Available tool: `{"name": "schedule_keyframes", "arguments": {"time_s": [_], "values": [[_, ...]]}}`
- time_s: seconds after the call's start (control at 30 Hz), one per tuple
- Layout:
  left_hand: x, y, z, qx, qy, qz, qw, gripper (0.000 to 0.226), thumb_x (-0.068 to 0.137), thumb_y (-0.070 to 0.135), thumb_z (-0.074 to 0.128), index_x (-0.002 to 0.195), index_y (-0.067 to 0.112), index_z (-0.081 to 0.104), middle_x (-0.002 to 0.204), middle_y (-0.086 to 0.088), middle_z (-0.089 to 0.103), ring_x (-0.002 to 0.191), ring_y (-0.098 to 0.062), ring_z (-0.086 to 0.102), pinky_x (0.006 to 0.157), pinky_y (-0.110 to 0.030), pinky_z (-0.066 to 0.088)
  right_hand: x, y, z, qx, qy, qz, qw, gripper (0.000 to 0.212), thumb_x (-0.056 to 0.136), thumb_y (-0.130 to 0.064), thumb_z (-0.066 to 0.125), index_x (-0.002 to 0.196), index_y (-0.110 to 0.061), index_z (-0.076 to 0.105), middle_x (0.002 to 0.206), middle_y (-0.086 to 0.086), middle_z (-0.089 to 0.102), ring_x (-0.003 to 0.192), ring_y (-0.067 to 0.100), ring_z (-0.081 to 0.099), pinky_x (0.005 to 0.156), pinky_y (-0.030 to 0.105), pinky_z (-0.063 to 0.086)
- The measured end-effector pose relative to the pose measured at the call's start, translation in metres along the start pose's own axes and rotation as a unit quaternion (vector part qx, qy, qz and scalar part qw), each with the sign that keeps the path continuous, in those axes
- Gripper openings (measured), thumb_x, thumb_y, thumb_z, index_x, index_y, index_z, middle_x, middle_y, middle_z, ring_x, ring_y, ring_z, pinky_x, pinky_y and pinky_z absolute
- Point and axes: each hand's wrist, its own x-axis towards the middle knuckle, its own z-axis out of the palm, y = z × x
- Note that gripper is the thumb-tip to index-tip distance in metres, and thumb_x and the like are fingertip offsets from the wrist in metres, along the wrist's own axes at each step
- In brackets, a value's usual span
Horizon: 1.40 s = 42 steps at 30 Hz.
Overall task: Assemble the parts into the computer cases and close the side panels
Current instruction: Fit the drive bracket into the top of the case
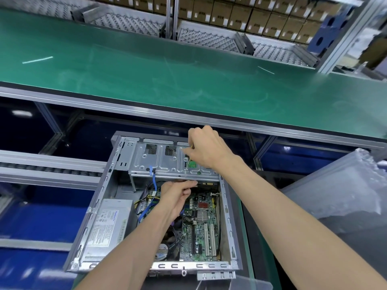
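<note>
Both forearms reach in from the near edge over the open case (227, 208), which lies on its side with no panel on it. My left hand (178, 194) is down inside, fingers curled and pinching the edge of a dark part (206, 183) just under the drive cage (167, 159); what that part is I cannot tell, since the cage hides most of it. Above and beyond that pinch, the right hand (206, 149) closes on a thin screwdriver (189, 159) whose tip meets the cage top by a green patch (192, 164). Below the left grip sits the motherboard (201, 222), to its left the power supply (110, 227), and a blue cable (154, 181) hangs from the cage just left of the knuckles. Judging by this, a part is being fixed under the cage. To do it well: keep the left pinch steady so the holes line up, hold the driver square to the cage, turn lightly until the thread bites (a slanted start may strip it), and keep the cable out of the slot. Side panel comes after; a clear plastic sheet (345, 185) lies well right of both hands
</note>
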Motion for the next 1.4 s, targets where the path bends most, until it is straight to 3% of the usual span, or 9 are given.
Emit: {"name": "schedule_keyframes", "arguments": {"time_s": [0.17, 0.3, 0.4, 0.53, 0.63, 0.73, 0.97, 1.2, 1.4], "values": [[-0.011, 0.006, 0.002, 0.096, 0.059, 0.050, 0.992, 0.049, 0.068, -0.011, 0.084, 0.065, 0.012, 0.041, 0.052, -0.003, 0.059, 0.053, -0.016, 0.046, 0.044, -0.024, 0.033, -0.027, 0.033, 0.002, 0.170, 0.077, 0.114, 0.976, 0.028, 0.083, -0.033, 0.081, 0.077, -0.017, 0.058, 0.074, 0.003, 0.070, 0.082, 0.022, 0.067, 0.069, 0.036, 0.055], [-0.024, 0.003, -0.004, 0.051, 0.152, 0.087, 0.983, 0.018, 0.086, 0.003, 0.071, 0.070, -0.001, 0.061, 0.054, -0.004, 0.048, 0.035, -0.012, 0.025, 0.041, -0.024, 0.024, -0.064, 0.049, 0.017, 0.513, 0.103, 0.226, 0.822, 0.022, 0.087, -0.022, 0.079, 0.093, -0.006, 0.065, 0.072, 0.008, 0.075, 0.070, 0.020, 0.076, 0.067, 0.036, 0.063], [-0.037, 0.002, -0.004, -0.123, 0.052, 0.056, 0.990, 0.032, 0.102, 0.011, 0.050, 0.070, 0.006, 0.052, 0.047, 0.003, 0.030, 0.035, -0.009, 0.018, 0.033, -0.021, 0.018, -0.083, 0.048, 0.034, 0.574, 0.086, 0.232, 0.780, 0.015, 0.095, -0.022, 0.070, 0.102, -0.009, 0.071, 0.076, 0.005, 0.073, 0.068, 0.015, 0.069, 0.066, 0.025, 0.057], [-0.041, 0.003, 0.006, -0.288, -0.063, -0.021, 0.955, 0.032, 0.107, 0.025, 0.043, 0.089, 0.003, 0.057, 0.062, 0.002, 0.040, 0.047, -0.008, 0.034, 0.042, -0.019, 0.036, -0.095, 0.039, 0.048, 0.527, 0.037, 0.180, 0.830, 0.008, 0.097, -0.017, 0.065, 0.102, -0.013, 0.071, 0.069, -0.004, 0.060, 0.058, 0.009, 0.055, 0.060, 0.024, 0.049], [-0.043, 0.000, 0.015, -0.285, -0.115, -0.004, 0.952, 0.047, 0.108, 0.032, 0.040, 0.119, -0.007, 0.064, 0.100, -0.013, 0.071, 0.085, -0.020, 0.071, 0.085, -0.035, 0.054, -0.095, 0.034, 0.049, 0.465, 0.024, 0.143, 0.873, 0.006, 0.095, -0.011, 0.064, 0.101, -0.014, 0.062, 0.079, -0.004, 0.059, 0.064, 0.010, 0.055, 0.063, 0.029, 0.046], [-0.043, -0.001, 0.024, -0.280, -0.154, 0.000, 0.948, 0.055, 0.109, 0.038, 0.031, 0.131, -0.005, 0.059, 0.133, -0.019, 0.064, 0.120, -0.029, 0.065, 0.103, -0.042, 0.047, -0.095, 0.033, 0.052, 0.344, 0.050, 0.107, 0.931, 0.015, 0.087, -0.012, 0.068, 0.085, -0.023, 0.059, 0.079, -0.006, 0.061, 0.076, 0.016, 0.058, 0.072, 0.036, 0.050], [-0.046, 0.001, 0.043, -0.227, -0.191, -0.004, 0.955, 0.063, 0.108, 0.046, 0.026, 0.138, -0.001, 0.054, 0.139, -0.018, 0.061, 0.127, -0.029, 0.060, 0.108, -0.042, 0.043, -0.095, 0.030, 0.064, 0.187, 0.040, 0.064, 0.979, 0.014, 0.087, -0.040, 0.070, 0.083, -0.031, 0.060, 0.085, -0.008, 0.062, 0.084, 0.021, 0.060, 0.069, 0.040, 0.053], [-0.052, 0.004, 0.052, -0.168, -0.185, -0.024, 0.968, 0.060, 0.107, 0.046, 0.028, 0.141, 0.002, 0.051, 0.136, -0.018, 0.063, 0.124, -0.031, 0.062, 0.101, -0.044, 0.047, -0.090, 0.036, 0.054, 0.190, 0.007, 0.091, 0.978, 0.005, 0.088, -0.036, 0.066, 0.088, -0.040, 0.067, 0.085, -0.007, 0.060, 0.087, 0.025, 0.060, 0.066, 0.034, 0.047], [-0.050, 0.003, 0.050, -0.176, -0.180, -0.034, 0.967, 0.056, 0.106, 0.044, 0.032, 0.138, 0.003, 0.053, 0.134, -0.022, 0.063, 0.124, -0.039, 0.060, 0.106, -0.051, 0.044, -0.090, 0.034, 0.054, 0.143, -0.010, 0.072, 0.987, 0.005, 0.090, -0.038, 0.064, 0.090, -0.033, 0.065, 0.096, -0.004, 0.063, 0.096, 0.026, 0.060, 0.066, 0.035, 0.041]]}}
